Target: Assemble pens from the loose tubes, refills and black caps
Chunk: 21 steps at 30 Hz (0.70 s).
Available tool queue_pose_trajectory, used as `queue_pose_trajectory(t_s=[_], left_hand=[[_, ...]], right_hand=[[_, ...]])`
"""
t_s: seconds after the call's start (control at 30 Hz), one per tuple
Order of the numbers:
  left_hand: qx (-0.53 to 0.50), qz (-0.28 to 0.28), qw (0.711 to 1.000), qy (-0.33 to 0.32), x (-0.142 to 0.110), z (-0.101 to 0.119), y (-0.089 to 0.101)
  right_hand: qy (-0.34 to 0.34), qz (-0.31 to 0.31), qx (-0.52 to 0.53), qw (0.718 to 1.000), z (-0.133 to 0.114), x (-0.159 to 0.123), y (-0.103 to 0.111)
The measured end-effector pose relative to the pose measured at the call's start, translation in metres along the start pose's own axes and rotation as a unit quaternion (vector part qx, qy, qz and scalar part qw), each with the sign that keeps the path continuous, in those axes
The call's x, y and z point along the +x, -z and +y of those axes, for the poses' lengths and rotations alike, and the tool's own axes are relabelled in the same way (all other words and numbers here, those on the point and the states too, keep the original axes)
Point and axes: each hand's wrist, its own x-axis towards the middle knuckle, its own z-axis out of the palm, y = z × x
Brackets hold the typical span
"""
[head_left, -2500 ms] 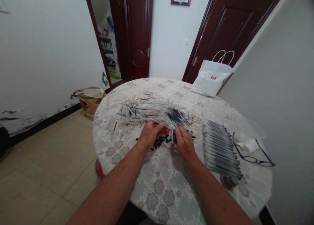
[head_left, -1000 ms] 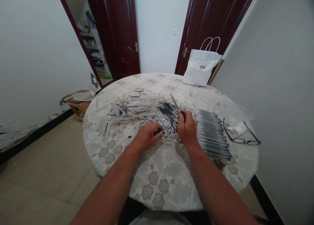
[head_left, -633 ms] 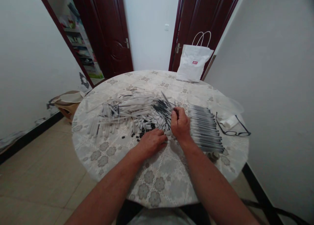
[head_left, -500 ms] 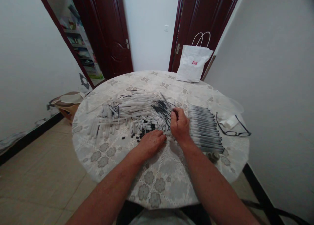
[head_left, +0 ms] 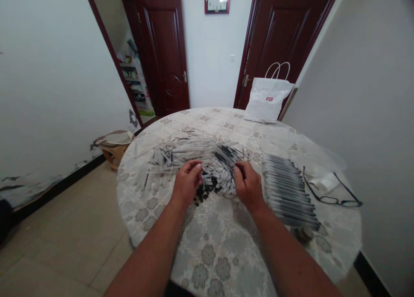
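My left hand (head_left: 186,182) hovers over the left side of the small parts with thumb and fingertips pinched together; what they hold, if anything, is too small to make out. Just right of it lie small black plugs (head_left: 207,189) and short white tubular pieces (head_left: 224,178). My right hand (head_left: 249,184) is curled closed beside the black pen refills (head_left: 226,154); its grip is hidden from me. Behind the hands spreads a loose heap of white pen barrels (head_left: 197,146). To the right, finished-looking grey pens (head_left: 286,191) lie side by side in a neat row.
A round table with a flowered cloth (head_left: 207,254) bears everything. Eyeglasses (head_left: 328,200) and a white paper roll (head_left: 326,182) lie at the right. A small dark round item (head_left: 302,235) sits below the pen row. A white paper bag (head_left: 269,100) stands at the back.
The view has tilted up. My left hand has risen off the cloth and moved left, its fingertips pinched. The pen that stuck up from my right hand no longer shows clearly.
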Motion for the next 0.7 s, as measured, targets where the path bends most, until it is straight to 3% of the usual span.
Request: queue_pose_trajectory(t_s=[0.1,0.23,0.5,0.7], left_hand=[[-0.138,0.033,0.990,0.023,0.007,0.002,0.007],[-0.202,0.061,0.977,0.019,0.010,0.000,0.011],[-0.210,0.093,0.973,-0.016,0.013,-0.001,0.013],[-0.177,0.063,0.982,-0.021,0.011,-0.001,0.011]], right_hand=[[0.047,-0.057,0.007,0.997,-0.005,-0.007,-0.006],[0.079,-0.098,-0.004,0.992,-0.008,-0.014,-0.013],[0.072,-0.112,-0.020,0.991,-0.007,-0.015,-0.016],[0.088,-0.115,-0.030,0.989,-0.006,-0.016,-0.018]])
